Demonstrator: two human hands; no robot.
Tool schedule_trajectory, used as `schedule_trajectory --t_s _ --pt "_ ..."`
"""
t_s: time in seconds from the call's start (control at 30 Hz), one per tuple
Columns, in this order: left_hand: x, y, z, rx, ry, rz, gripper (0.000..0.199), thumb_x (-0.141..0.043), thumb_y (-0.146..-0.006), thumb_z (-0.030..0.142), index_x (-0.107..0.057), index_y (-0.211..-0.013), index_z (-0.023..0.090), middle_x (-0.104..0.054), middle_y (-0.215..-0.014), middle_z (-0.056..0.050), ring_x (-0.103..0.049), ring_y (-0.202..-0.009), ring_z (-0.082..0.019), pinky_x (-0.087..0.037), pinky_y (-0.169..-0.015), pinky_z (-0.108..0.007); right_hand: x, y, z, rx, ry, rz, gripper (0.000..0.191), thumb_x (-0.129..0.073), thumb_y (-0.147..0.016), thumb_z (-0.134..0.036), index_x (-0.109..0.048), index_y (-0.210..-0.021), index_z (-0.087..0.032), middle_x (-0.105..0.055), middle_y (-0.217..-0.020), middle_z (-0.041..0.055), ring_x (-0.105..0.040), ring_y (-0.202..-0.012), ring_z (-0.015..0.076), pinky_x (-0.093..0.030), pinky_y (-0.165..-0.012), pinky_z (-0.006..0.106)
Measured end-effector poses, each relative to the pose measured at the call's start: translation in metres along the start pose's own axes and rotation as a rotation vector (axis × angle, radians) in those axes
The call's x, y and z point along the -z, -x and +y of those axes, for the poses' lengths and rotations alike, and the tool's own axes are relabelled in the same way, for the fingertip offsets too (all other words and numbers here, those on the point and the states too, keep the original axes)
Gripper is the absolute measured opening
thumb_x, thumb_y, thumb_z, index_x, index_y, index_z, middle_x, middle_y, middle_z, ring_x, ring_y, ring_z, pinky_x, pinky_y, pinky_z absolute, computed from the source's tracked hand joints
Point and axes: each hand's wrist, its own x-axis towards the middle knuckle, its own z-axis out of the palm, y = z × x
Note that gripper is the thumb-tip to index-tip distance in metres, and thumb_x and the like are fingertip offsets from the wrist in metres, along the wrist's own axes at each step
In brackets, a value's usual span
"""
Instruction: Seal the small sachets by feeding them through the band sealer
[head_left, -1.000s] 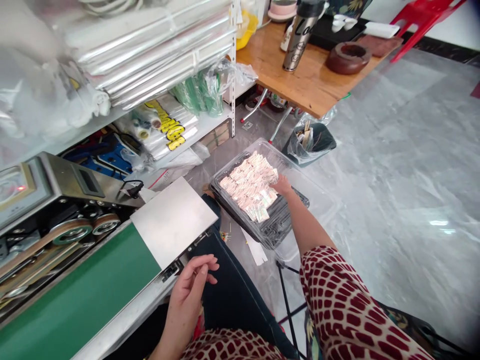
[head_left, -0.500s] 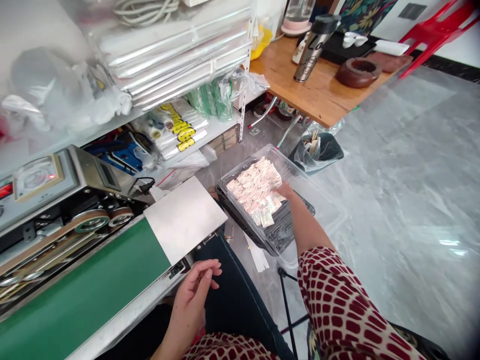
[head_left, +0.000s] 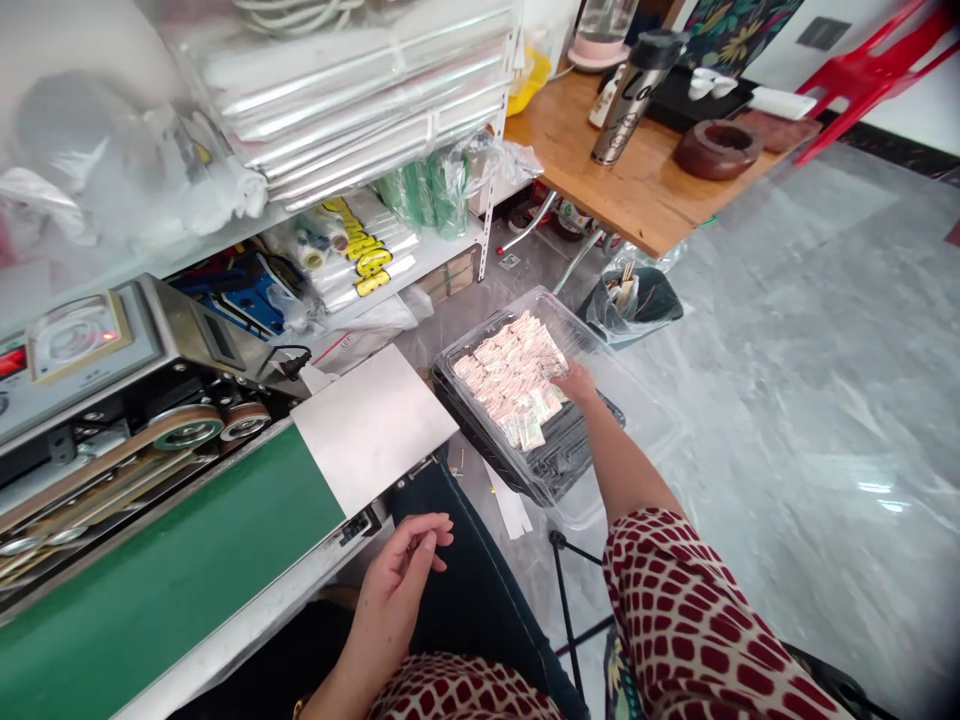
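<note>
My right hand point(head_left: 576, 382) rests at the right edge of a pile of small foil-backed sachets point(head_left: 510, 375), its fingertips on them. The sachets lie in a black plastic tray point(head_left: 559, 465), inside a clear plastic clamshell box point(head_left: 630, 440) on the floor. Whether the fingers pinch a sachet is hidden. My left hand point(head_left: 397, 590) hangs palm-up with its fingers curled apart, holding nothing, over my dark trousers point(head_left: 465, 610). It is just below the front edge of a steel plate point(head_left: 371, 430) on a green-belted band sealer point(head_left: 150, 520).
White shelves point(head_left: 442, 250) to the left hold rolled plastic film and bagged goods. A wooden table point(head_left: 592, 165) with a steel flask and brown ashtray stands ahead. A lined bin point(head_left: 630, 305) sits under it. A marble-patterned floor point(head_left: 787, 350) spreads right.
The view has swung slightly left, so the scene sits further right. My left hand has moved a little right. My right hand stays at the pile's edge.
</note>
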Motion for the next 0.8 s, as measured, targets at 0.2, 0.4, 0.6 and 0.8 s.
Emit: schedule_trajectory --t_s 0.2,0.4,0.6,0.8 --pt "0.006 0.017 0.002 -0.057 -0.021 0.002 0.032 -0.051 -0.095 0.047 -0.067 -0.111 0.024 -0.068 -0.112 -0.007 -0.063 -0.090 -0.018 -0.050 -0.082 -0.032 0.035 0.031 -0.003 -0.050 -0.106 0.108 0.051 -0.056 -0.088 -0.036 -0.044 -0.131 -0.012 -0.064 -0.121 0.0199 -0.060 -0.115 0.0314 -0.044 -0.097 0.043" --pt "0.032 0.032 0.010 -0.275 -0.148 0.108 0.028 -0.049 -0.097 0.040 -0.067 -0.111 0.025 -0.065 -0.116 -0.007 -0.063 -0.099 -0.020 -0.050 -0.087 -0.032 0.108 0.107 -0.065 0.242 -0.548 0.330 0.055 -0.059 -0.085 -0.039 -0.045 -0.133 -0.015 -0.060 -0.134 0.0145 -0.059 -0.119 0.0252 -0.045 -0.103 0.038" --pt "0.055 0.007 0.052 -0.575 -0.362 0.244 0.059 -0.061 -0.091 0.034 -0.041 -0.146 0.032 -0.047 -0.149 -0.008 -0.053 -0.127 -0.024 -0.037 -0.111 -0.041 0.132 0.232 -0.202 0.718 -1.006 0.030 0.057 -0.076 -0.076 -0.046 -0.056 -0.123 -0.021 -0.066 -0.126 0.0084 -0.063 -0.115 0.0257 -0.045 -0.106 0.043" --pt "0.069 -0.034 0.070 -0.676 -0.303 0.188 0.102 -0.074 -0.080 0.031 -0.009 -0.158 0.025 -0.021 -0.164 -0.013 -0.024 -0.150 -0.029 -0.017 -0.123 -0.048 0.094 0.275 -0.273 0.927 -0.990 -0.227 0.059 -0.078 -0.076 -0.043 -0.055 -0.127 -0.024 -0.064 -0.129 0.0063 -0.059 -0.121 0.0242 -0.042 -0.110 0.042"
